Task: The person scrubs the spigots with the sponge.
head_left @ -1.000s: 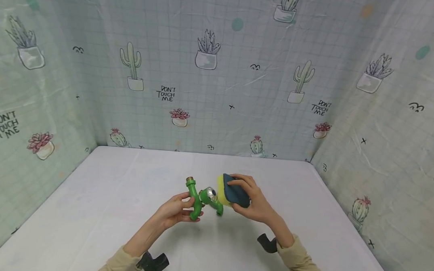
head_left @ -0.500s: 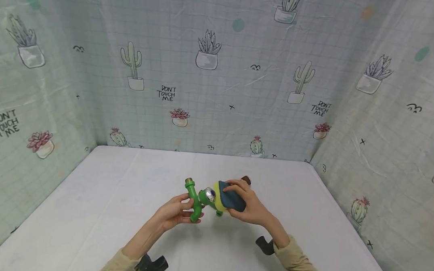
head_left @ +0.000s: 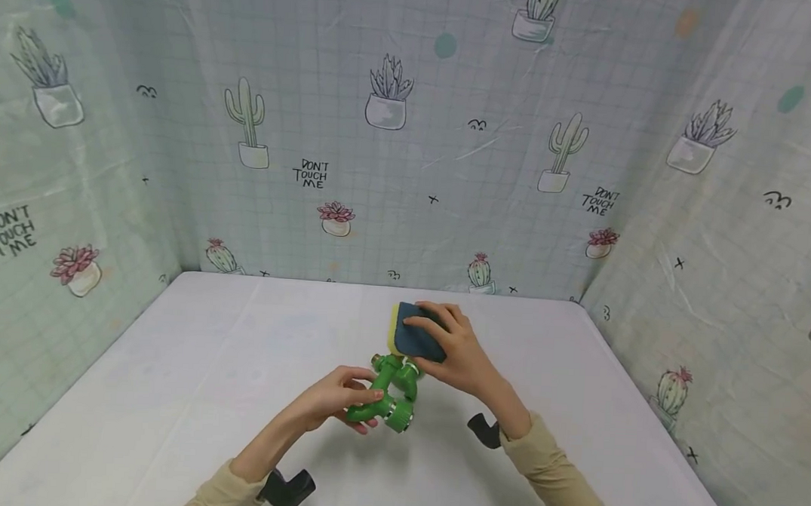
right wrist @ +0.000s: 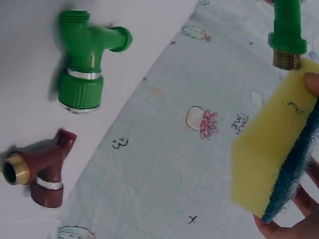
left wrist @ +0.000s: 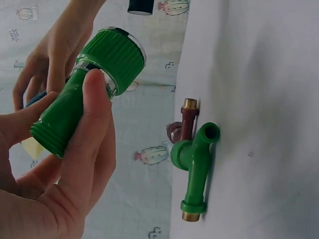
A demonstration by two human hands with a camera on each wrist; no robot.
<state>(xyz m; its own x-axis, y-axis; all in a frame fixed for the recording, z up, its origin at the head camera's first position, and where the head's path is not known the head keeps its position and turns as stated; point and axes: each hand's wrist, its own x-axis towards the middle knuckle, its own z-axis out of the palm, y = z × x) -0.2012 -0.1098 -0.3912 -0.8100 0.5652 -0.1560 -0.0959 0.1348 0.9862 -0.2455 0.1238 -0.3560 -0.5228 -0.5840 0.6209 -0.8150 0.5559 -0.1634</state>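
My left hand (head_left: pixel 338 397) grips a green plastic tap (left wrist: pixel 65 109) around its body, thumb along one side. The tap's ribbed knob (head_left: pixel 398 416) faces down toward the person. In my right hand (head_left: pixel 459 350) is a sponge (right wrist: pixel 271 149) with a yellow foam side and a dark blue scouring side, pinched between thumb and fingers. The foam lies at the held tap's brass threaded end (right wrist: pixel 286 59); whether they touch, I cannot tell. A second green tap (left wrist: pixel 198 169) lies on the table beyond the left hand, partly hidden in the head view.
A brown tap (right wrist: pixel 47 169) with a brass end lies near the second green tap. The white table (head_left: pixel 237 366) meets a cactus-print curtain (head_left: pixel 382 176) at the back and sides. Black wrist mounts (head_left: pixel 289 489) stick out from both forearms.
The left hand has turned the held tap, swinging its knob from facing up to facing down. The right hand has carried the sponge from beside the knob away to the tap's far end.
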